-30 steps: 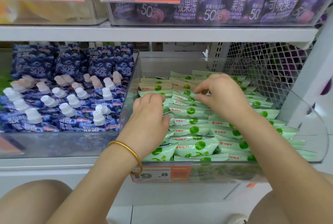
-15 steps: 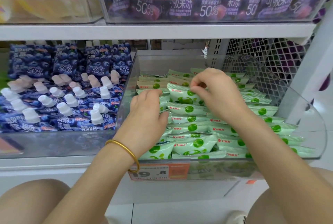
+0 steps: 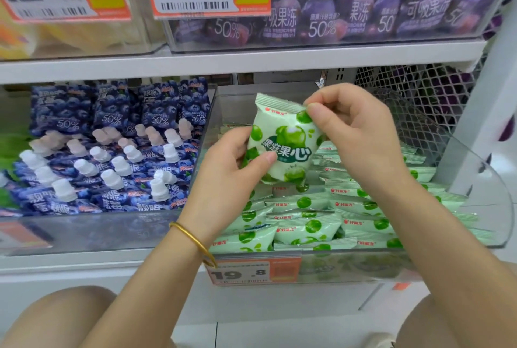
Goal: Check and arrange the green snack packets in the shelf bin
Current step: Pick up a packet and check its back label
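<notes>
One green snack packet is held upright above the clear shelf bin, its printed front facing me. My left hand, with a gold bangle on the wrist, grips the packet's lower left edge between thumb and fingers. My right hand pinches its top right corner. Several more green packets lie in rows inside the bin below both hands.
A neighbouring clear bin holds blue spouted pouches on the left. An upper shelf carries purple jelly packs and price tags. A mesh panel stands behind the bin. An orange price label is on the bin's front.
Both hands were down among the packets; they have lifted one packet out and turned it upright, front facing me. The camera has also come closer to the shelf.
</notes>
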`<control>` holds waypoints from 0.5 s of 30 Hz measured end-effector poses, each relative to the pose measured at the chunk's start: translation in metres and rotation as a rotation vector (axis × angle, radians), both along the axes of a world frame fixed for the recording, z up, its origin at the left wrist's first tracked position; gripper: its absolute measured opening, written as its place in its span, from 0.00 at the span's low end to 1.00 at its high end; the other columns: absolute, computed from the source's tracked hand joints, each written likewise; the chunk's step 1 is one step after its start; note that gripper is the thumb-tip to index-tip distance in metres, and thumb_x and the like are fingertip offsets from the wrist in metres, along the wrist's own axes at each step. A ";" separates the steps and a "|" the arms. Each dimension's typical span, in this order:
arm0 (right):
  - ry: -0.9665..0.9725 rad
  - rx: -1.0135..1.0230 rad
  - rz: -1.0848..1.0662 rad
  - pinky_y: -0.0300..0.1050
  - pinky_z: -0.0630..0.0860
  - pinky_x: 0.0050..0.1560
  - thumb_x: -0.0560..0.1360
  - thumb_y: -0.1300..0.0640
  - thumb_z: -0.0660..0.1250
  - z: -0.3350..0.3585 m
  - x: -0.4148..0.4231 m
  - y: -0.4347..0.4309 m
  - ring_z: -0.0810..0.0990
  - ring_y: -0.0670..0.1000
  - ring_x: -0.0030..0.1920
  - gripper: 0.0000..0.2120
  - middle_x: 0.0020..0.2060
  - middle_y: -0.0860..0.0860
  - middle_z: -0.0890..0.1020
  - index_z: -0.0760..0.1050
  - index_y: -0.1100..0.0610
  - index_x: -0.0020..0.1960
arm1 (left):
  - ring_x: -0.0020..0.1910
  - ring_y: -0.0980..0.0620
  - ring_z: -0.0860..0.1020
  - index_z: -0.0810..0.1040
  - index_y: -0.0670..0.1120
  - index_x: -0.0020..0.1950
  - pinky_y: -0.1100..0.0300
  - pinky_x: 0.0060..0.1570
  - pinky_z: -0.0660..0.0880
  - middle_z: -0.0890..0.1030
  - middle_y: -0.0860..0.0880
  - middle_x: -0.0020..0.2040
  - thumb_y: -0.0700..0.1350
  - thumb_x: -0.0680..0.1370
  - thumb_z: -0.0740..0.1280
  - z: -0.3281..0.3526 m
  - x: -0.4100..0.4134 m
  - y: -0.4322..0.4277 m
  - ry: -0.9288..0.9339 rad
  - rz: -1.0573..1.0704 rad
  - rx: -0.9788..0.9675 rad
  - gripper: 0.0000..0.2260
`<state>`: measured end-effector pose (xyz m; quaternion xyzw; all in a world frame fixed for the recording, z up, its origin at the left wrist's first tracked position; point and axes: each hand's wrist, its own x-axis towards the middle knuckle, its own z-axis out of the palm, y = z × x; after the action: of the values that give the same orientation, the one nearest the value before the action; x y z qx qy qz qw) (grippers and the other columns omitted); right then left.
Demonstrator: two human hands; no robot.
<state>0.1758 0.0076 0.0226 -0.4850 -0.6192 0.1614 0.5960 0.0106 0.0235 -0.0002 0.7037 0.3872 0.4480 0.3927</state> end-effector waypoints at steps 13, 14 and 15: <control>0.291 -0.346 0.184 0.39 0.76 0.27 0.79 0.58 0.62 -0.006 0.007 0.003 0.79 0.47 0.31 0.08 0.32 0.49 0.82 0.75 0.59 0.43 | 0.54 0.56 0.80 0.64 0.48 0.69 0.61 0.53 0.77 0.81 0.51 0.56 0.29 0.72 0.67 -0.001 -0.005 -0.002 -0.151 -0.145 -0.133 0.29; 0.285 -0.346 0.177 0.39 0.77 0.27 0.78 0.58 0.62 -0.007 0.007 0.003 0.79 0.47 0.31 0.08 0.32 0.50 0.81 0.74 0.60 0.43 | 0.54 0.57 0.80 0.64 0.50 0.69 0.61 0.53 0.77 0.81 0.52 0.57 0.28 0.72 0.67 -0.003 -0.004 -0.002 -0.153 -0.144 -0.127 0.30; 0.281 -0.343 0.171 0.40 0.77 0.27 0.78 0.58 0.62 -0.008 0.007 0.003 0.79 0.47 0.31 0.08 0.33 0.51 0.81 0.74 0.60 0.43 | 0.53 0.58 0.80 0.63 0.52 0.68 0.61 0.53 0.77 0.80 0.52 0.58 0.28 0.72 0.67 -0.004 -0.003 -0.002 -0.152 -0.129 -0.118 0.31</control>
<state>0.1829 0.0109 0.0143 -0.4977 -0.5326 0.3801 0.5693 0.0074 0.0219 -0.0042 0.6668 0.3357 0.4504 0.4897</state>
